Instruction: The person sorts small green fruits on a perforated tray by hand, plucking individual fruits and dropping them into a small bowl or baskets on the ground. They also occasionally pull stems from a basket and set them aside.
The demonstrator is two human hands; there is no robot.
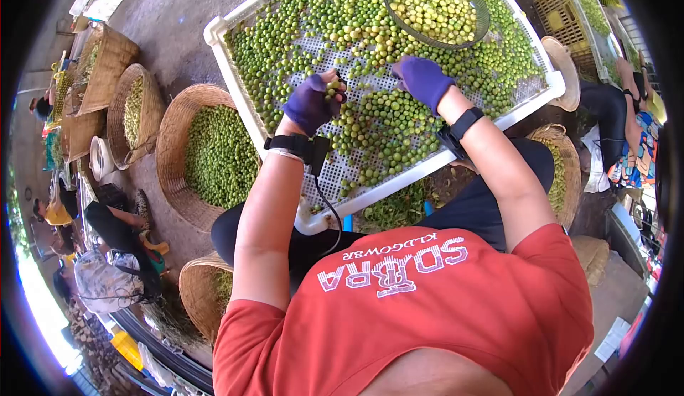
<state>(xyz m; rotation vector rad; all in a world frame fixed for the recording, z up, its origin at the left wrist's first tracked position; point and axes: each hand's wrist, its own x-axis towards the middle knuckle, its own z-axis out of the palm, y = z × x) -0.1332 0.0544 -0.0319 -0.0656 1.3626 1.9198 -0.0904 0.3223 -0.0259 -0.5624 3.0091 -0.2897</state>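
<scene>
Many small round green fruits [388, 129] lie spread over a white perforated tray [242, 104]. My left hand [313, 102], in a purple fingerless glove, is over the tray's left part, its fingers curled around a few of the green fruits. My right hand [422, 81], gloved the same way, is above the fruits right of the middle; its fingers point left and are bent, and what they hold, if anything, is too small to make out. Behind it, at the tray's far side, a round mesh basket [486, 22] holds paler yellow fruits [434, 4].
Left of the tray stands a wicker basket [171, 147] full of green fruits, with more wicker baskets [114, 61] beyond. Another basket [570, 175] is by my right knee. People [117, 232] sit at far left and a person [605, 118] at right. Yellow crates [559, 15] stand back right.
</scene>
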